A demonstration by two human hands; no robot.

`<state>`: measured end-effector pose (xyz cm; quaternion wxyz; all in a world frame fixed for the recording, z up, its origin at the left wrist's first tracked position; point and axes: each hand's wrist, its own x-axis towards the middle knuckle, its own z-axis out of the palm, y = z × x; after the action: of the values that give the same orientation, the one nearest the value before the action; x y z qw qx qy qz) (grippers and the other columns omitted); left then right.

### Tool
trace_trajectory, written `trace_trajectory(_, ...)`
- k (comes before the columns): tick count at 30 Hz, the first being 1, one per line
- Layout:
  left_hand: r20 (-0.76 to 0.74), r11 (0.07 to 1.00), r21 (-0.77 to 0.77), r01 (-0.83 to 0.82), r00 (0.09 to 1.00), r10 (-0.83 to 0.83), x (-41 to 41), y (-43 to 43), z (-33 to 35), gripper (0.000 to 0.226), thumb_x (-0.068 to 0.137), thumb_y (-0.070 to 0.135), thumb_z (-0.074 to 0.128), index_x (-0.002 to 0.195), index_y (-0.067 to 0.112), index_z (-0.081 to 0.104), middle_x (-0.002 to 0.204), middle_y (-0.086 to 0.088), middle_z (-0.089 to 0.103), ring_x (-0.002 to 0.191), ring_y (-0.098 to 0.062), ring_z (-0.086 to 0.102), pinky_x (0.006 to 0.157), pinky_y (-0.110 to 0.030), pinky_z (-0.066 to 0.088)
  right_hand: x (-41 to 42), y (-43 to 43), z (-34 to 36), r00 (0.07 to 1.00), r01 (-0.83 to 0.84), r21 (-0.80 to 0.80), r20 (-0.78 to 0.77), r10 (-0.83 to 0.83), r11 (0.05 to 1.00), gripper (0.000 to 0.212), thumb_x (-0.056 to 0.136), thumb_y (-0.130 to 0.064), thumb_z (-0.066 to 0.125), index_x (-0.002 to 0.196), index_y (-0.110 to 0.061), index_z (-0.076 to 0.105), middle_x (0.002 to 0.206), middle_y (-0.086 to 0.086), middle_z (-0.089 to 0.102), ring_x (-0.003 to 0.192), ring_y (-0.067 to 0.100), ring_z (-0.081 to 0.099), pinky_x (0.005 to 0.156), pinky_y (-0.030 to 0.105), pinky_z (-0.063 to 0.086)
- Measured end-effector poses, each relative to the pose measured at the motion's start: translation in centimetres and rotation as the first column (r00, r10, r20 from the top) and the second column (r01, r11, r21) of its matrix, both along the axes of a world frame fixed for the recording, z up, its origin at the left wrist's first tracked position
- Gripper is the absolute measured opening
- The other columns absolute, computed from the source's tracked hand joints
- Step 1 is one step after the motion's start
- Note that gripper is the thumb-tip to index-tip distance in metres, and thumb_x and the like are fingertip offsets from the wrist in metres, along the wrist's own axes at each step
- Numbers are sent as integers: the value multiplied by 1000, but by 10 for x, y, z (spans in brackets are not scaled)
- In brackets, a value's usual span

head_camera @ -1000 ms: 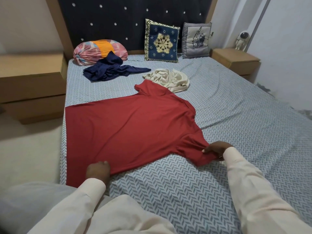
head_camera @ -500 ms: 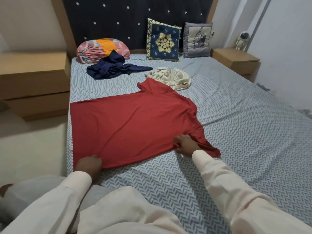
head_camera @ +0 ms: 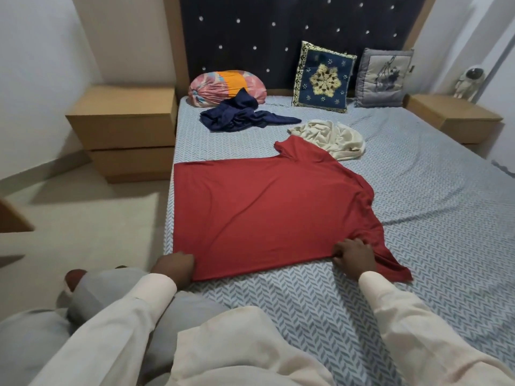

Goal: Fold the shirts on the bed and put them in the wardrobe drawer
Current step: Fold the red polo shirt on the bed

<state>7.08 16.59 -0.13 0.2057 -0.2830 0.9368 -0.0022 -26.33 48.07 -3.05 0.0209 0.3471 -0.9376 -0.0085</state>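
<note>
Right hand (head_camera: 354, 259) moved from sleeve tip to sleeve base; left hand (head_camera: 172, 264) at near-left corner. Both hands pinch red shirt (head_camera: 264, 213), flat along left edge of bed (head_camera: 418, 246). Risk: uneven lift skews fold, drags cream shirt (head_camera: 334, 137) beyond.

Fingertips of the left hand (head_camera: 172, 264) lie hidden under the near hem corner of the red shirt (head_camera: 259, 213), which also covers part of the cream shirt (head_camera: 338, 136). The bed (head_camera: 434, 196) runs off the right edge. The figurine (head_camera: 469, 82) on the nightstand (head_camera: 451, 112) is too small to make out.
</note>
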Motion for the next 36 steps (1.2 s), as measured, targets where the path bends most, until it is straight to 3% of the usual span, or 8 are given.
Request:
trace_trajectory(3, 62, 1000, -6, 9, 998, -9, -4, 1, -1, 37, 87, 27, 54, 120, 12, 57, 124, -10, 61, 113, -28, 61, 91, -39, 50, 5, 2, -5, 1000, 17, -66, 6, -17, 998, 13, 69, -35, 73, 79, -28, 68, 82, -5, 63, 89, 27, 58, 72, 35, 36)
trace_trajectory(8, 69, 999, -9, -33, 997, 34, -6, 2, -2, 40, 89, 29, 56, 124, 10, 54, 127, -11, 58, 116, -28, 59, 90, -36, 48, 4, -1, -1, 997, 49, 20, 59, -50, 999, 18, 74, -44, 66, 87, -31, 68, 92, -7, 63, 100, 24, 55, 79, 36, 37)
trace_trajectory(13, -88, 942, 243, -231, 962, 258, 1, -13, 1, 31, 84, 28, 55, 111, 14, 62, 117, -10, 65, 107, -27, 63, 87, -31, 51, -6, -5, -4, 995, 41, -211, 94, -22, 977, 20, 68, -42, 58, 76, -25, 64, 76, -5, 63, 84, 28, 60, 71, 36, 39)
trace_trajectory(15, -245, 854, 416, -313, 866, 437, 4, -26, 4, 14, 80, 24, 60, 90, 22, 70, 97, -2, 71, 91, -20, 66, 77, -24, 49, -16, -13, -1, 993, 72, -328, 109, -38, 942, 18, 70, -38, 59, 77, -21, 64, 75, 0, 66, 80, 30, 63, 69, 37, 44)
trace_trajectory(18, -433, 701, 643, -309, 609, 665, 1, -43, 7, 9, 81, 14, 67, 80, 21, 71, 84, 1, 71, 80, -14, 65, 70, -22, 44, -35, -39, 8, 982, 127, -407, 180, -57, 905, 14, 78, -30, 63, 88, -21, 68, 88, 5, 70, 87, 30, 66, 76, 39, 49)
trace_trajectory(23, -418, 461, 865, -199, 225, 880, -20, -83, -9, 17, 72, 30, 69, 86, 21, 71, 90, -4, 73, 84, -23, 67, 86, -46, 53, -75, -90, 17, 972, 156, -451, 230, -54, 879, 25, 81, -35, 58, 100, -26, 70, 102, 3, 72, 95, 27, 67, 85, 42, 52)
trace_trajectory(28, -509, 520, 788, -330, 127, 851, -57, -104, -13, 12, 86, 23, 69, 94, 14, 67, 95, -4, 70, 91, -24, 63, 81, -30, 46, -105, -142, 14, 959, 167, -387, 278, -58, 907, 18, 83, -28, 61, 98, -24, 69, 94, 10, 69, 90, 33, 66, 81, 41, 53)
trace_trajectory(36, -624, 623, 598, -503, 196, 757, -94, -139, -31, 7, 90, 20, 62, 94, 13, 63, 100, -9, 71, 94, -31, 63, 79, -33, 45, -138, -186, 3, 960, 107, -280, 278, -26, 954, 12, 84, -28, 59, 93, -24, 66, 89, 11, 67, 88, 34, 64, 74, 39, 51)
